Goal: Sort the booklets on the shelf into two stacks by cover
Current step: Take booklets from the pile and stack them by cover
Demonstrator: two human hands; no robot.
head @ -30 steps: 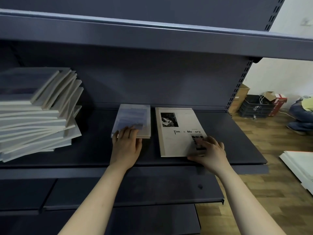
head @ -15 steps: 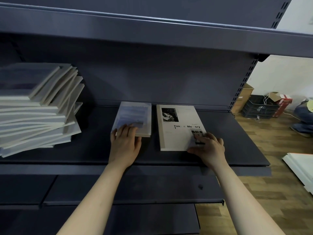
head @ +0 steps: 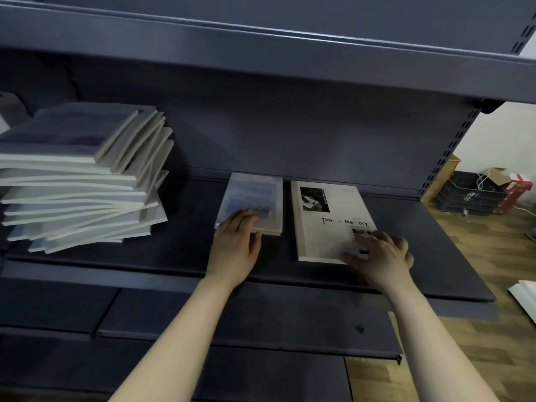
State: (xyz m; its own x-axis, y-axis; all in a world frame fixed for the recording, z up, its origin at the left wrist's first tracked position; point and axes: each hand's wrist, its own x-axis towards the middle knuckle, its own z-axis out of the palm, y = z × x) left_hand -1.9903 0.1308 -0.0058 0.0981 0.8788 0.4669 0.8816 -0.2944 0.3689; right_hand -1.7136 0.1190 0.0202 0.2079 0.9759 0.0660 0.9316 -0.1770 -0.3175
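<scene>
On the dark shelf (head: pixel 185 256) lie two small piles. A blue-covered booklet (head: pixel 256 195) tops the middle pile, and my left hand (head: pixel 236 245) lies flat on its near edge, fingers together. To its right a beige booklet (head: pixel 327 219) with a black-and-white photo and dark title lettering lies face up. My right hand (head: pixel 380 253) presses on its near right corner with spread fingers. A tall, untidy stack of booklets (head: pixel 78 175) stands at the far left of the shelf, a blue cover on top.
An upper shelf (head: pixel 261 47) overhangs the work area. Lower shelves (head: pixel 232 323) jut out below my arms. Right of the shelving is wooden floor with a black crate (head: pixel 470 195), cardboard boxes (head: pixel 513 181) and white boards (head: pixel 525 297).
Both hands have stayed on their booklets, sliding them slightly toward the back of the shelf. The view has shifted a little; the booklets themselves barely moved.
</scene>
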